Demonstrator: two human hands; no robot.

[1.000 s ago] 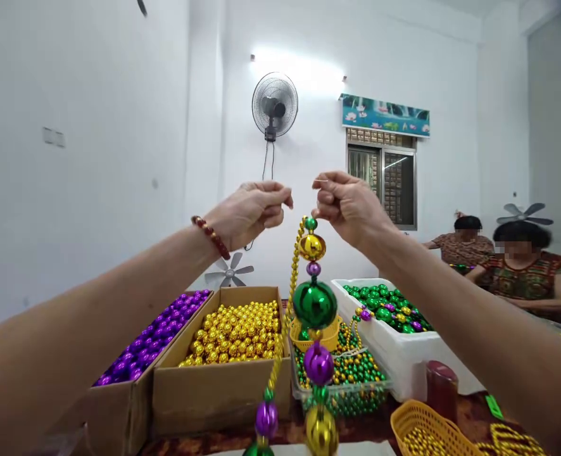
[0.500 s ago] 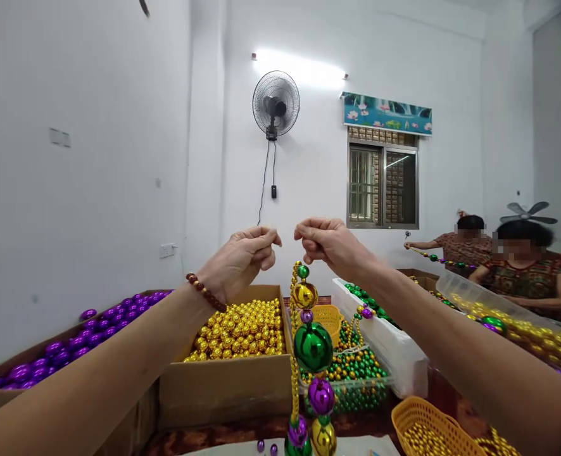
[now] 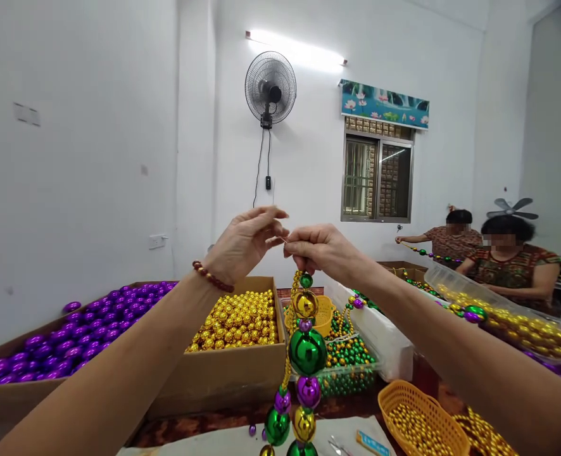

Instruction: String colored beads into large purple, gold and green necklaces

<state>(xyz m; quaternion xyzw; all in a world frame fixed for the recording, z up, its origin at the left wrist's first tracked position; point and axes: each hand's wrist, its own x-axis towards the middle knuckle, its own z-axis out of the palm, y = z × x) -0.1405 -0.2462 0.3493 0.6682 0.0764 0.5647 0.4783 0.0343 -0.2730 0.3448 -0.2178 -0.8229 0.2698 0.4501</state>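
Fingertips pinched together, my right hand holds the string of a bead necklace. From it hang a large green bead, a gold bead, a purple bead and a strand of small gold beads. More green, purple and gold beads continue down to the bottom edge. My left hand, with a brown bead bracelet on its wrist, is right beside the right fingertips. Its fingers are parted and slightly blurred, by a thin string end.
Boxes of purple beads and gold beads stand left. A clear bin of green and gold beads is behind the necklace. At right are a yellow basket and two co-workers. A white sheet lies in front.
My hands have come together; the left fingers have parted from a pinch. The right hand has dropped to the top of the necklace, whose lower strands have swung left. The view has shifted slightly.
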